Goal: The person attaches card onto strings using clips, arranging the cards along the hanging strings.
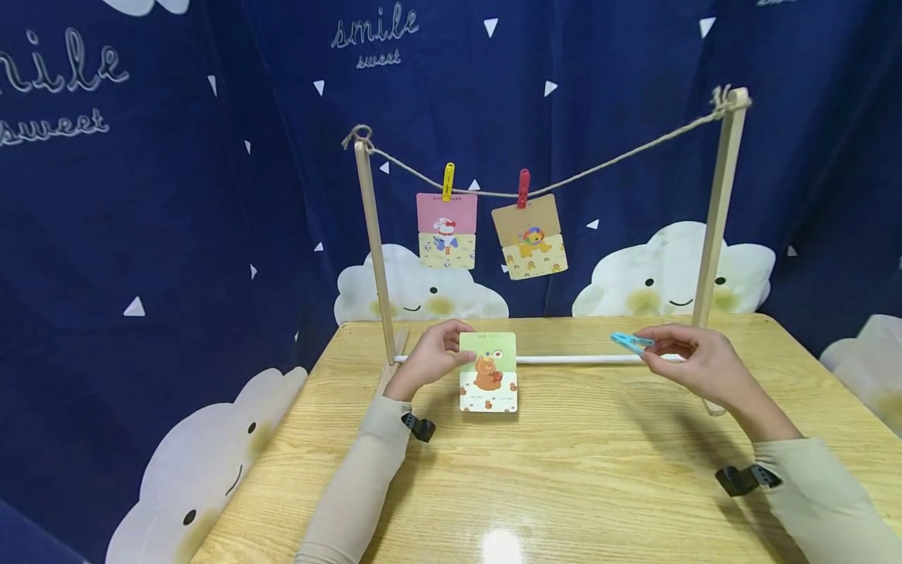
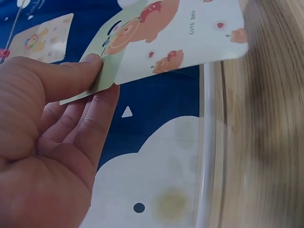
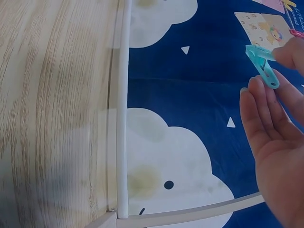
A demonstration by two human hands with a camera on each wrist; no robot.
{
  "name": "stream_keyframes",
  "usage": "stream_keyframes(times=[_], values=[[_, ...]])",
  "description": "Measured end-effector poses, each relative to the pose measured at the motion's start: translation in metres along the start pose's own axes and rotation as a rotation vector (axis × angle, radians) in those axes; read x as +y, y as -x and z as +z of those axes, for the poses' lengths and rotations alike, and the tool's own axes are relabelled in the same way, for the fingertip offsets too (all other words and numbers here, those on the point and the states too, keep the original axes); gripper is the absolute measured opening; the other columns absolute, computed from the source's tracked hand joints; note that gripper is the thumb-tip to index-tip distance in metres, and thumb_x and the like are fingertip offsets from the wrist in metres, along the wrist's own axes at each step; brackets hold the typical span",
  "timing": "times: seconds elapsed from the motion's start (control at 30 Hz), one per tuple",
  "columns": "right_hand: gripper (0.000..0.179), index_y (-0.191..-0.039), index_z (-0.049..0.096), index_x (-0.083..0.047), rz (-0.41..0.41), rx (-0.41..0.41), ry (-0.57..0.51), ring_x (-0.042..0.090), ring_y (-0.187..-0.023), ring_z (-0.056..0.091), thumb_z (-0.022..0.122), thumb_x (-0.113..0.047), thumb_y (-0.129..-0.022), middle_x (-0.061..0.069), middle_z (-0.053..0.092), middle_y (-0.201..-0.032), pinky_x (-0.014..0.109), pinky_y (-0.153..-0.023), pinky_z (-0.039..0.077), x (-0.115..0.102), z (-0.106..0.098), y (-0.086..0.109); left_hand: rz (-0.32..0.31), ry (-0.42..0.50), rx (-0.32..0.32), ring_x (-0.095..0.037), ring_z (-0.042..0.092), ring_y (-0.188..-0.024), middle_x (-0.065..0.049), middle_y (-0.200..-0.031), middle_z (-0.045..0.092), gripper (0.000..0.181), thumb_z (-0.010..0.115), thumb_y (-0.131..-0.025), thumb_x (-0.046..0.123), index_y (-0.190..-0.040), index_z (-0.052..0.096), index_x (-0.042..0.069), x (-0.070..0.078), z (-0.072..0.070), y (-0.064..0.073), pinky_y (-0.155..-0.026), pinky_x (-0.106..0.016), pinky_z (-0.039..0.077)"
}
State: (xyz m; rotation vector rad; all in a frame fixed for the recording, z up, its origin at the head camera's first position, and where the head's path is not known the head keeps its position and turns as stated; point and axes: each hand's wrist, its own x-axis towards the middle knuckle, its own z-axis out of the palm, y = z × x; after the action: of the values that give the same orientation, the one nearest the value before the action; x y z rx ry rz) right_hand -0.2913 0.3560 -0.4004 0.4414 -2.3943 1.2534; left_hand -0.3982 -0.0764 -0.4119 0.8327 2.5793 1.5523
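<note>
My left hand [image 1: 431,356] pinches the green bear card [image 1: 488,371] by its left edge: thumb [image 2: 57,78] on the printed face, the other fingers [image 2: 90,128] lying fairly straight behind it. The grip is narrow, only the card's thickness between thumb and fingers. The card stands upright above the wooden table [image 1: 564,470], just in front of the white rod [image 1: 571,359] that runs along the base of the frame. I cannot tell whether its lower edge touches the tabletop.

My right hand [image 1: 694,364] holds the blue clothespin [image 1: 630,341] at its tail end between thumb and fingertips [image 3: 259,85], the remaining fingers loosely extended and the palm partly open. The pin points left, above the rod and near the right post [image 1: 715,219].

Up on the sagging string [image 1: 599,166] hang 2 cards: a pink one [image 1: 447,230] under a yellow clip [image 1: 448,181], and a tan one [image 1: 530,236] under a red clip [image 1: 523,188]. The stretch of string between the red clip and the right post is bare. The left post [image 1: 373,251] stands just beside my left hand. Between my 2 hands lies open tabletop, and the blue cloud curtain [image 1: 176,196] closes off the back and left.
</note>
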Motion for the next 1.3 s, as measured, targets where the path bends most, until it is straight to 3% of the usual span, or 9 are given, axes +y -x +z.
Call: stream_keyframes(times=[0.37,0.63,0.87,1.13,1.3], values=[[0.027,-0.116,0.076,-0.007,-0.066,0.019,-0.016,0.005,-0.086,0.071,0.080,-0.002,-0.089,0.004,0.072,-0.108,0.016,-0.072,0.056,-0.005,0.001,0.000,0.024,-0.004,0.022,-0.016,0.062,-0.077,-0.005,-0.088,0.061,0.039,0.079,-0.092,0.007,-0.128,0.064,0.005,0.003,0.001,0.000,-0.067,-0.030,0.053],[0.030,-0.118,0.075,-0.004,-0.082,0.012,-0.024,0.004,-0.086,0.070,0.080,-0.002,-0.089,0.002,0.072,-0.109,0.013,-0.074,0.054,-0.008,0.001,0.001,0.031,0.002,0.030,-0.017,0.068,-0.080,-0.009,-0.090,0.068,0.033,0.078,-0.093,0.009,-0.124,0.066,0.010,0.007,0.001,0.000,-0.068,-0.030,0.055],[0.027,-0.115,0.077,-0.007,-0.087,0.021,-0.032,0.006,-0.086,0.071,0.079,-0.001,-0.089,0.002,0.072,-0.109,0.013,-0.075,0.055,-0.011,0.001,0.000,0.043,-0.003,0.037,-0.018,0.067,-0.078,-0.006,-0.087,0.067,0.028,0.079,-0.093,0.012,-0.118,0.068,0.012,0.010,0.002,0.001,-0.067,-0.031,0.054],[0.030,-0.118,0.076,-0.004,-0.122,0.010,-0.039,0.006,-0.087,0.070,0.079,0.002,-0.088,0.008,0.071,-0.112,0.013,-0.077,0.054,-0.015,0.001,0.001,0.057,0.007,0.039,-0.018,0.069,-0.080,-0.005,-0.088,0.070,0.024,0.079,-0.093,0.012,-0.115,0.069,0.013,0.012,0.002,0.001,-0.069,-0.030,0.054],[0.034,-0.120,0.074,-0.001,-0.136,0.006,-0.041,0.005,-0.087,0.070,0.079,0.004,-0.087,0.000,0.072,-0.112,0.012,-0.076,0.054,-0.018,0.000,0.001,0.057,0.013,0.045,-0.018,0.069,-0.081,-0.006,-0.089,0.070,0.025,0.079,-0.093,0.013,-0.116,0.069,0.012,0.013,0.002,0.001,-0.069,-0.030,0.054]])
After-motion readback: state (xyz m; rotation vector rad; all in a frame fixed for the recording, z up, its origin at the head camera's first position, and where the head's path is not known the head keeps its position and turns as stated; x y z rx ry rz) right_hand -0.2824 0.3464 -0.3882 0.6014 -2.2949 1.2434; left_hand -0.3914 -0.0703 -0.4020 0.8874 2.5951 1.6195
